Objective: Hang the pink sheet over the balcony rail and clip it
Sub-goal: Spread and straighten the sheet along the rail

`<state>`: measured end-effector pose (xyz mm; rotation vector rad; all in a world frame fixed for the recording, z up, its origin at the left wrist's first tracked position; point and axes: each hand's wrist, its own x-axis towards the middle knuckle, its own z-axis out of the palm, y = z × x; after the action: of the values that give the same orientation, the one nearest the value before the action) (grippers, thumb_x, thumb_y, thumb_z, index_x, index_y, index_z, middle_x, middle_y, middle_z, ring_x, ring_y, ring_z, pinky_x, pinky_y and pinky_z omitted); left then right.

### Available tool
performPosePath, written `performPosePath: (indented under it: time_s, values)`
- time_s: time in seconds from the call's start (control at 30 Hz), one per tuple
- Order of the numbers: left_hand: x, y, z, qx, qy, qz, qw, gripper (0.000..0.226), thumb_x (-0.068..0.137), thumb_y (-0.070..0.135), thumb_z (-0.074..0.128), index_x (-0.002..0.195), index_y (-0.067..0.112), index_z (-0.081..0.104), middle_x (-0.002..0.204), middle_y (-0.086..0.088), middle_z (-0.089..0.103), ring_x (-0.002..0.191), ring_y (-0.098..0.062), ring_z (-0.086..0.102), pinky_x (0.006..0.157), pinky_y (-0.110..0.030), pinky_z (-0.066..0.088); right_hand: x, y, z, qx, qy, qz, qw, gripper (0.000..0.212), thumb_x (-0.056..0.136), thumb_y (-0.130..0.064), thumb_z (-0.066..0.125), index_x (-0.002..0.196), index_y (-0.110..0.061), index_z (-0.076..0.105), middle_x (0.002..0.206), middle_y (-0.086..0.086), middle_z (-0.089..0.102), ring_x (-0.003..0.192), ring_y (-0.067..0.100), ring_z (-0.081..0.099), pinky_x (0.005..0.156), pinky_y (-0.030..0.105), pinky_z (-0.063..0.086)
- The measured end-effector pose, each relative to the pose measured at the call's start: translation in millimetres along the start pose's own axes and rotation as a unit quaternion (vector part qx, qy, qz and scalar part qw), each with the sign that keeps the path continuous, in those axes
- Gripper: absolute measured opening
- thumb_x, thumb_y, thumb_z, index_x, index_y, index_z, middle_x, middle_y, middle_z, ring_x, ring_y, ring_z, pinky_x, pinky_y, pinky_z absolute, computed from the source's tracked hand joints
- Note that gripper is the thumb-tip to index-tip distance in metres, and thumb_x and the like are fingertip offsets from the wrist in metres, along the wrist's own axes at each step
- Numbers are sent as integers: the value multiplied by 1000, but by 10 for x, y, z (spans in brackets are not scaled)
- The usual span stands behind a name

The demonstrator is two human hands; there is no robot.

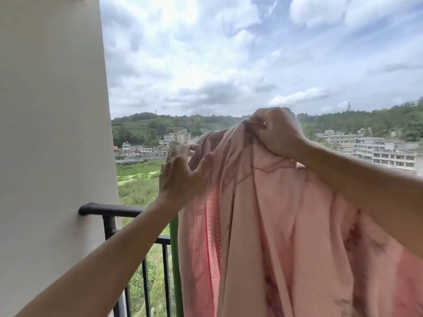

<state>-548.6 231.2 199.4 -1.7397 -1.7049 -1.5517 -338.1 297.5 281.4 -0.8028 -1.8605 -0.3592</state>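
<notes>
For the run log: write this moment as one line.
right hand: fingers grip pink sheet top | left hand: at sheet's left edge, grip blurred | balcony rail: bare at left end | clips: none visible

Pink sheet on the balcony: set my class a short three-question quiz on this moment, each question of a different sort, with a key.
1. True or false: the right hand grips the sheet higher than the rail.
2. What stands upright just left of the sheet? A. green pole B. red broom C. white pipe
3. Fill in: the rail's left end meets the ____.
Key: 1 true; 2 A; 3 wall.
</notes>
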Motion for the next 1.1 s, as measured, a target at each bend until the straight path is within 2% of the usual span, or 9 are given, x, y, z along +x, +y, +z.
performPosePath:
  time_s: [0.13, 0.23, 0.33, 0.4, 0.5, 0.63, 0.77, 0.9, 1.1]
  values:
    - [-414, 2, 72, 120, 4, 52, 991, 78, 71, 81, 41, 113, 16, 57, 107, -3, 53, 95, -17, 46, 88, -37, 41, 485, 296, -269, 21, 112, 175, 978, 27, 82, -38, 57, 76, -14, 68, 75, 10, 67, 79, 33, 63, 63, 32, 45]
    - [-446, -10, 134, 96, 44, 93, 990, 52, 81, 64, 53, 98, 18, 69, 98, 1, 64, 88, -18, 54, 86, -39, 41, 608, 494, -418, 1, 126, 227, 966, 24, 81, -36, 59, 85, -16, 72, 90, 12, 70, 90, 34, 64, 73, 34, 47]
    - [-287, 2, 50, -6, 61, 130, 990, 24, 89, 36, 62, 78, 18, 73, 66, 10, 65, 58, -6, 57, 59, -27, 44, 435, 786, -449, -97, 64, 257, 959, 21, 81, -33, 63, 85, -14, 73, 96, 18, 69, 93, 38, 64, 80, 39, 50]
    - [-47, 52, -28, -24, 71, 110, 991, 18, 91, 26, 63, 82, 16, 73, 62, 8, 65, 53, -5, 58, 49, -20, 41, 250, 960, -442, -147, -75, 268, 949, 23, 77, -31, 69, 66, -11, 69, 79, 16, 70, 79, 36, 66, 72, 39, 55]
    - [415, 190, -67, -8, 88, 99, 991, 14, 91, 18, 62, 88, 14, 74, 66, 4, 67, 58, -13, 62, 50, -24, 45, 38, 970, -443, -162, -269, 229, 921, 18, 78, -32, 77, 84, -15, 74, 89, 7, 73, 80, 26, 67, 74, 38, 58]
    - [881, 387, 12, 15, 82, 86, 993, 15, 89, 12, 61, 85, 14, 75, 67, 5, 63, 67, -19, 62, 56, -26, 39, -97, 338, -405, 8, -197, 69, 978, 58, 79, -57, 62, 120, -15, 62, 118, 3, 66, 94, 14, 63, 79, 27, 49]
    - [1032, 469, 103, -20, 66, 51, 996, 18, 86, 14, 64, 71, 16, 72, 58, 6, 60, 62, -14, 58, 56, -24, 37, -321, -308, -211, 109, -296, 12, 949, 66, 70, -66, 63, 122, -26, 62, 122, -4, 64, 101, 14, 64, 80, 31, 53]
    - [821, 269, 124, -78, -24, -33, 996, 11, 82, 25, 73, 82, 15, 71, 69, 6, 64, 69, -10, 60, 54, -18, 43, -305, -257, 61, -14, -176, -19, 984, 14, 84, -35, 69, 88, -23, 75, 83, -4, 71, 75, 17, 65, 63, 29, 52]
    - [144, -5, -13, -58, -60, -32, 996, 90, 72, 78, 48, 135, 14, 46, 127, -11, 57, 109, -25, 58, 89, -46, 52, 420, 232, -88, 7, 25, 174, 984, 17, 79, -15, 60, 87, -14, 74, 85, 8, 72, 81, 31, 65, 69, 38, 54]
